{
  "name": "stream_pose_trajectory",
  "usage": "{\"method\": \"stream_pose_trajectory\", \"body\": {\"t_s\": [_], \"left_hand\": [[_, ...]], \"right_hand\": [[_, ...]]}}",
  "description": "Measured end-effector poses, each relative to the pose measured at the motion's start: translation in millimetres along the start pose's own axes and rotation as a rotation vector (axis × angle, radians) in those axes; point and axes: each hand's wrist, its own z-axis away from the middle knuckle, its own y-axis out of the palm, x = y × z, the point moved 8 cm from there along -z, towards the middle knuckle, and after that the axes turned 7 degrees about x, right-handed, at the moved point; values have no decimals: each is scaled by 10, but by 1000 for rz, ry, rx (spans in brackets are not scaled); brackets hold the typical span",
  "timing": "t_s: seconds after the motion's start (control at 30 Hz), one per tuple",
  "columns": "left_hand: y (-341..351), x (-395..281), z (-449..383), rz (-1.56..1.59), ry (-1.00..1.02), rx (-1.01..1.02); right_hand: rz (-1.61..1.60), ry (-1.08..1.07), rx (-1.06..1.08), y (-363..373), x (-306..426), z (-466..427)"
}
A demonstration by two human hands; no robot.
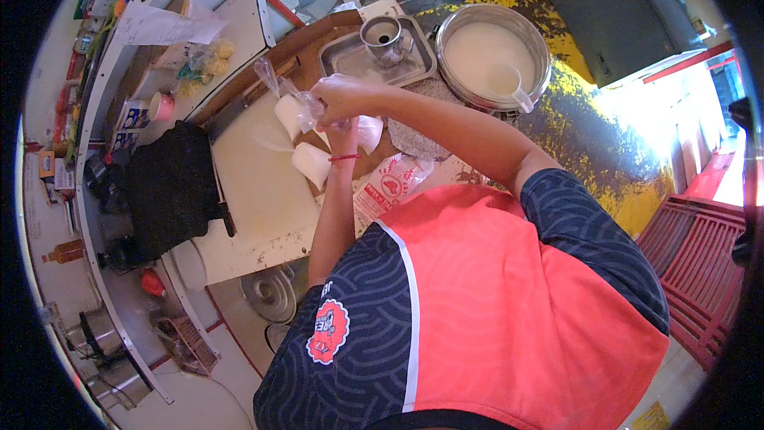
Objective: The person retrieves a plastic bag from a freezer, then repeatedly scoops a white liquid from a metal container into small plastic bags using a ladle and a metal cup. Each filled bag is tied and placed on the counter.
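Note:
My right hand (pixel 341 97) grips the gathered clear plastic of a bag, just above my left hand (pixel 344 126), whose fingers meet the same plastic and are partly hidden. A clear plastic bag of white liquid (pixel 289 117) lies just left of my hands. Another filled bag (pixel 311 163) rests below them, beside my left wrist, and a third white-filled bag (pixel 371 132) shows at their right. Which bag my fingers hold is unclear. A large metal pot (pixel 441 60) of white liquid stands to the right, with a pale handled dipper (pixel 505 79) in it.
Beyond my hands, a metal tray (pixel 336 65) carries a metal funnel-like vessel (pixel 382 33). A printed plastic bag (pixel 391 182) lies near my chest. Black cloth (pixel 173 185) hangs over the worktop's left side. A red slatted bench (pixel 695 257) stands at far right.

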Motion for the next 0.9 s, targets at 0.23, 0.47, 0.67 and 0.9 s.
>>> {"method": "stream_pose_trajectory", "body": {"t_s": [0.23, 0.47, 0.67, 0.9], "left_hand": [[202, -297, 14, 283, -42, 351], [36, -1166, 168, 633, 122, 324], [-33, -1787, 350, 62, 309, 389], [-58, -2003, 553, -45, 297, 340]], "right_hand": [[-281, -17, -220, -125, -205, 28], [-846, -61, -371, -531, -13, 240], [-524, -108, -480, -1000, 616, 395], [-470, -163, -456, -1181, 1133, 540]]}}
